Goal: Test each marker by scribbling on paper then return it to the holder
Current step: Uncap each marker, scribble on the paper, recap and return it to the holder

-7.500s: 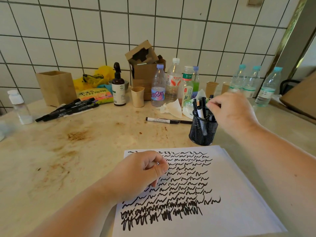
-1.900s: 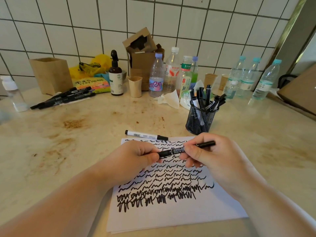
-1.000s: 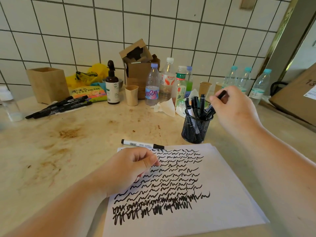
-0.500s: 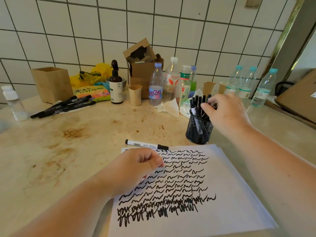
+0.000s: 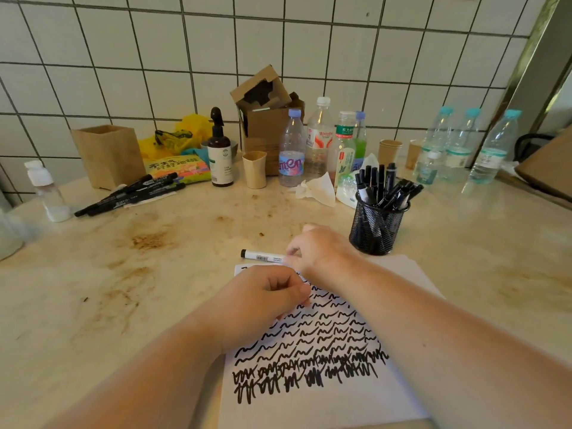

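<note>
A white-barrelled marker (image 5: 261,257) lies flat on the counter just above the scribbled paper (image 5: 402,397). My right hand (image 5: 322,252) reaches across the sheet's top edge, and its fingertips pinch the marker's right end, hiding that end. My left hand (image 5: 263,301) rests on the upper left of the paper as a curled fist, with nothing seen in it. To the right stands the black mesh holder (image 5: 376,230), with several black markers (image 5: 380,187) upright in it.
Three black markers (image 5: 133,193) lie at the back left beside a brown box (image 5: 108,156). Along the tiled wall stand a pump bottle (image 5: 219,156), a paper cup (image 5: 254,170), several water bottles (image 5: 291,156) and a crumpled tissue (image 5: 317,188). A small spray bottle (image 5: 46,193) is at the far left.
My right hand has left the holder, where it put the black marker back, and moved down-left to the white marker. My left hand stays on the paper.
</note>
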